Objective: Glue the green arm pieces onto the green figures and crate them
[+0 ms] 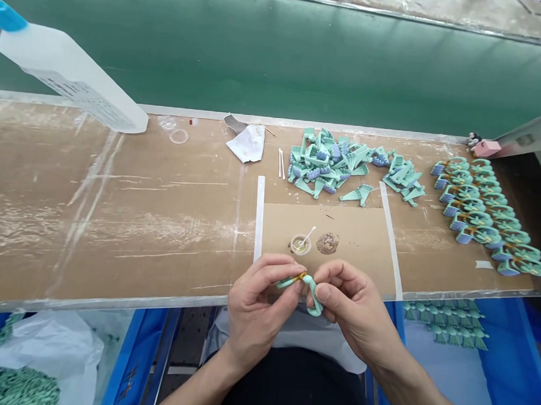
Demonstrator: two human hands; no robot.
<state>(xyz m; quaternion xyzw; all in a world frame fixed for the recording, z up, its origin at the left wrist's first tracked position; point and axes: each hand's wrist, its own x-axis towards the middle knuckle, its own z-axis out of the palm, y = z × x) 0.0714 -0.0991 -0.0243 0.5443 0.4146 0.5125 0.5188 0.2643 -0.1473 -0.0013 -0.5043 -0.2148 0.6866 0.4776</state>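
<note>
Close to the table's front edge, my left hand point(259, 302) pinches one end of a small mint-green curved plastic part point(315, 308) with an orange-brown piece point(299, 277) on it. Thumb and fingers of my right hand point(355, 308) are closed on the looped end of the same part. Just beyond my hands stands a small round cup point(300, 245) of clear yellowish liquid, with a cotton swab point(307, 236) leaning in it. Beside the cup is a brownish dried blob point(327, 243). My fingers hide some of the part.
A pile of mint-green and purple parts point(325, 163) lies at the back. Rows of assembled pieces point(474, 203) stand right. A white bottle point(76, 77) tilts at back left. Blue bins point(512, 364) flank my lap below the table point(169, 214).
</note>
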